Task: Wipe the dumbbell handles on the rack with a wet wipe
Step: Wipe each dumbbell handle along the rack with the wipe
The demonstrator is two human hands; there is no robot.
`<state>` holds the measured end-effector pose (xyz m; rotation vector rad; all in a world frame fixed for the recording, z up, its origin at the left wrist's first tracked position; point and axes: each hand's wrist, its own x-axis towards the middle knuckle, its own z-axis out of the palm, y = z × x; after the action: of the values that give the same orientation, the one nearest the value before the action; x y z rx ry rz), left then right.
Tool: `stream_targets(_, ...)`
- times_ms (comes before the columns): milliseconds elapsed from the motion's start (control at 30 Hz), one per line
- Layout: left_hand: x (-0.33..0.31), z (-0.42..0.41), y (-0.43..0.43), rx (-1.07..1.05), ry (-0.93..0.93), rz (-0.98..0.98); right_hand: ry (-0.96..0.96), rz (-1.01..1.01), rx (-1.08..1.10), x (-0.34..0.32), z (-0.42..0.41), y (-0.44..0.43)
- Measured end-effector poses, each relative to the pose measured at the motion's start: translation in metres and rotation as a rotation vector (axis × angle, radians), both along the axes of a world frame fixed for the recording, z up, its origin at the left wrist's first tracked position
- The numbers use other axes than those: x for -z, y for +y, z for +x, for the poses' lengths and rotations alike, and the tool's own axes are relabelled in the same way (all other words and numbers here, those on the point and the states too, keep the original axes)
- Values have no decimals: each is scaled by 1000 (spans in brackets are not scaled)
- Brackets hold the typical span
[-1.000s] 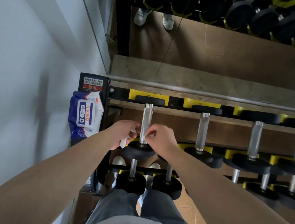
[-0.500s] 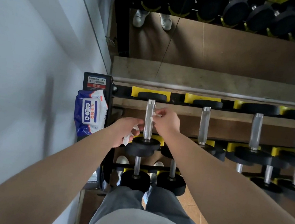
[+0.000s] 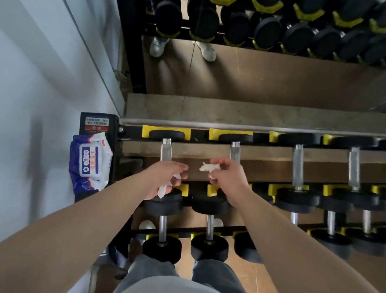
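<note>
Two tiers of the rack [image 3: 199,136] are in view from above, set against a mirror [image 3: 270,82], with a white wall [image 3: 20,97] along the left side. The mirror shows the rack's reflection and a pair of pale shoes [image 3: 159,46]. Dumbbells [image 3: 297,198] lie in yellow cradles on both tiers, black heads front and back, bare metal handles between them. The lower tier sits nearer the person, whose grey trouser legs [image 3: 156,277] stand close against it on a wooden floor [image 3: 243,277].

A blue and white pack [image 3: 90,161] of wipes sits upright at the rack's left end, between the end post and the wall, just below a printed label [image 3: 96,124].

Both forearms reach over the upper tier. The left hand [image 3: 164,177] lies over the near end of the first handle [image 3: 166,151], fingers curled, pinching a white strip [image 3: 164,190] that hangs down from them. Contact with the handle cannot be confirmed. The right hand [image 3: 228,176] lies in front of the near end of the second handle [image 3: 234,153], thumb and fingers pinching a crumpled wipe [image 3: 209,167]. The wipe sits in the gap between the two handles and touches neither. The hands are near each other but apart.
</note>
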<state>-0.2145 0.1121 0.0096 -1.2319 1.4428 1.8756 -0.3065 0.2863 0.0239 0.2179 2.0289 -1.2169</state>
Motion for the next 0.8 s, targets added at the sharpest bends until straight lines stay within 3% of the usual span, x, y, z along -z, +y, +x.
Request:
stream_targets(100, 1, -19, 28, 20, 32, -6, -65, -85, 92, 2, -19, 29)
stream_targets(333, 10, -61, 101, 37, 155, -38, -161, -157, -69, 8, -63, 87)
stream_targets(467, 18, -79, 129, 65, 150, -203, -254, -260, -94, 5, -85, 103)
stream_targets(633, 22, -95, 150, -63, 72, -213, -469, -449, -119, 17, -107, 112)
stream_targets(700, 22, -95, 153, -107, 13, -224, -484, -433, -86, 21, -111, 109)
stream_targets(800, 25, -93, 153, -142, -27, -205, -346, -287, -60, 30, -119, 97)
